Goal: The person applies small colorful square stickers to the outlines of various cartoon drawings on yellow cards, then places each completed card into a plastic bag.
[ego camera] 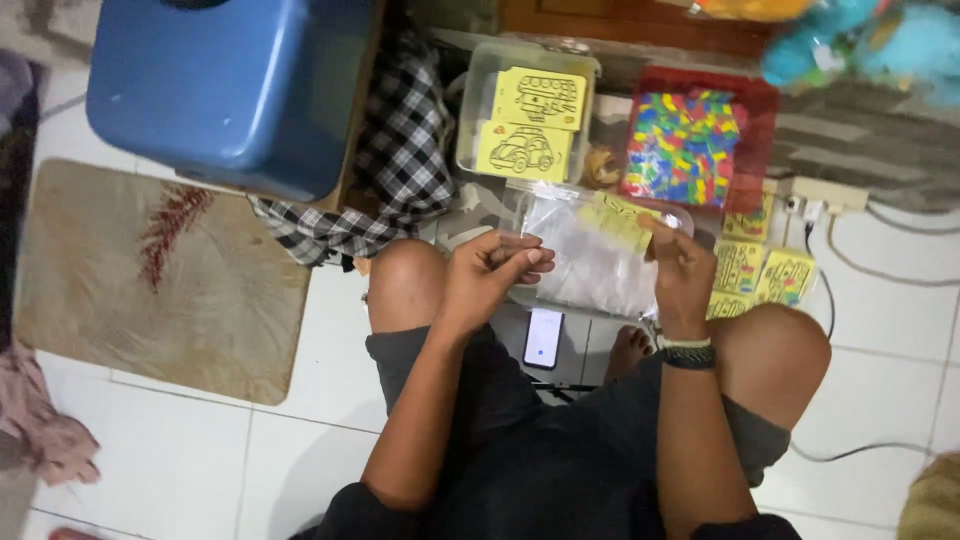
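I sit on the white tiled floor with my knees up. My left hand (497,270) pinches the left edge of a clear plastic bag (590,262). At the bag's right side, my right hand (680,270), a banded wrist below it, grips the bag together with a yellow card (615,218) that shows through the plastic. The bag hangs in the air between my knees.
A clear tub (470,120) holds yellow picture cards (530,125). A red tray (760,110) holds colourful pieces. More yellow cards (765,272) lie at right, a phone (543,338) on the floor, a blue bin (215,90), checkered cloth (400,150), mat (150,280), power strip (820,195).
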